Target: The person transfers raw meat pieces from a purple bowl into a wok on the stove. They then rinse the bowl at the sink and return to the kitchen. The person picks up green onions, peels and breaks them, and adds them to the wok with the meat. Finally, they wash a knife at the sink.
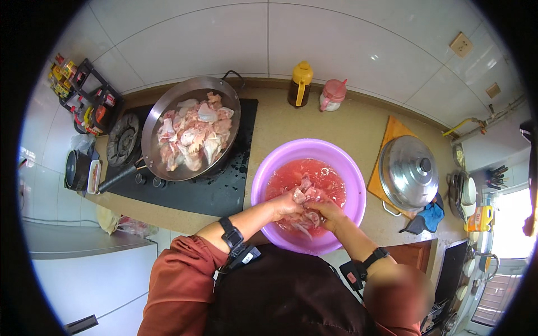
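Both hands are inside a purple plastic basin (357, 185) that holds reddish water. My left hand (288, 205) and my right hand (328, 213) grip a clump of raw meat pieces (309, 194) between them, with fingers partly hidden by the meat and the water. More pieces lie in the water below the hands. To the left, a wide steel wok (150, 138) stands on the gas cooktop, with many raw poultry pieces (195, 136) in it; its black handle points down and left.
An oil jug with a yellow lid (301, 84) and a pink-lidded jar (333, 95) stand by the wall. On the right, a domed metal lid (407, 172) rests on a wooden board (388, 138), beside a blue and grey cloth (428, 218). A seasoning rack (94, 96) stands far left.
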A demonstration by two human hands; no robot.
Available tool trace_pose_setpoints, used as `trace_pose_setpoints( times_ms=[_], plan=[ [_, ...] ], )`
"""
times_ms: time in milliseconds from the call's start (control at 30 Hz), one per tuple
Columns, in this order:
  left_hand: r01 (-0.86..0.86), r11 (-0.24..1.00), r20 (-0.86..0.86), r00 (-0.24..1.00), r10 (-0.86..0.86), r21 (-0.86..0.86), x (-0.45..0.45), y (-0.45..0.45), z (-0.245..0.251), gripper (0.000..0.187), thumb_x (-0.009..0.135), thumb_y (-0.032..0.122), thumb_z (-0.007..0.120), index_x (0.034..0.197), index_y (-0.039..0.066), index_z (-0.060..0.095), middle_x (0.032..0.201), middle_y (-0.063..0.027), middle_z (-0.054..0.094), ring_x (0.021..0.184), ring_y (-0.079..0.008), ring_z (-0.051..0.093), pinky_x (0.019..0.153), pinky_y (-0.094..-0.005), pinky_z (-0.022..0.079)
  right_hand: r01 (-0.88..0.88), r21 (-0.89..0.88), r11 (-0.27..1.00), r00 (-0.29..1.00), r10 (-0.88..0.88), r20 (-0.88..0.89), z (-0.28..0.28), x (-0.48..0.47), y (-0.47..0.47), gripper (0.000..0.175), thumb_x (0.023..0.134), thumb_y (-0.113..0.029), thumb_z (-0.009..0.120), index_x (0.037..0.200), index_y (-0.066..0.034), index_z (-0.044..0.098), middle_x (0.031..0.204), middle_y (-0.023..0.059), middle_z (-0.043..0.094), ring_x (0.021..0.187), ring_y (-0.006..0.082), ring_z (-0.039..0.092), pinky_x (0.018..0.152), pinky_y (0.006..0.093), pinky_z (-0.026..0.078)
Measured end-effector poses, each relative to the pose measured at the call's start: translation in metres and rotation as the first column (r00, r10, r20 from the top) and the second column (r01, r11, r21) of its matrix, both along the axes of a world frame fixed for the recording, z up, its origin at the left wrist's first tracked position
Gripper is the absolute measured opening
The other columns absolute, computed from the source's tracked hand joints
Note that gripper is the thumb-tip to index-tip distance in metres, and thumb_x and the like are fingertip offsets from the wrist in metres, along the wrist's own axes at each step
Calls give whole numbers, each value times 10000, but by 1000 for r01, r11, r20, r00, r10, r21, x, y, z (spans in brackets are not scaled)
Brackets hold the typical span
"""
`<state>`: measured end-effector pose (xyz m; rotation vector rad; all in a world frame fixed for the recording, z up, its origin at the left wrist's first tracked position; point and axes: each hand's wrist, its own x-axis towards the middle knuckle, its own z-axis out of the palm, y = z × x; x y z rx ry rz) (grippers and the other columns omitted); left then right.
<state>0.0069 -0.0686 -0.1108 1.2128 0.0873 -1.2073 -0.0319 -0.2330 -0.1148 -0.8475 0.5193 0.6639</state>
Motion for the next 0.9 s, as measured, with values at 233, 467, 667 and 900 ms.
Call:
trace_pose_setpoints(
  times_ms=[233, 467, 667, 900],
  plan=[
    [-77, 997, 534, 844, 49, 29, 9, -4, 40, 551, 750, 13, 608, 1238, 71, 358, 1136, -77, 490, 1044, -160, 470, 880, -289, 396, 91, -128, 988, 981, -67, 182, 45, 18, 5, 464, 731, 91, 561, 1139, -73, 416, 1004, 88, 555, 884, 211, 578, 732, 349, 518],
    [-79, 990, 835, 548, -56, 119, 20, -5, 68, 506, 751, 75, 617, 1208, 38, 403, 1263, -201, 386, 1209, -291, 347, 981, -336, 295, 92, -182, 979, 933, -21, 360, 80, 25, -3, 397, 752, 40, 592, 1116, -55, 465, 1002, 68, 571, 906, 182, 569, 759, 307, 487],
    [-122, 992, 902, 432, 19, 37, 19, -12, 96, 417, 727, 52, 620, 1096, 23, 428, 1107, -199, 438, 1112, -347, 387, 944, -376, 309, 71, -267, 961, 903, 51, 426, 112, 28, -7, 421, 763, 37, 585, 1148, -55, 445, 1046, 57, 552, 947, 155, 544, 798, 280, 452],
    [-154, 983, 941, 307, 139, -95, 21, -15, 119, 255, 717, -14, 566, 921, 11, 415, 843, -170, 441, 870, -359, 454, 875, -388, 344, 124, -222, 967, 807, 32, 590, 134, 30, -9, 399, 761, 38, 588, 1133, -39, 467, 1070, 42, 547, 990, 132, 516, 863, 272, 408]
  ],
)
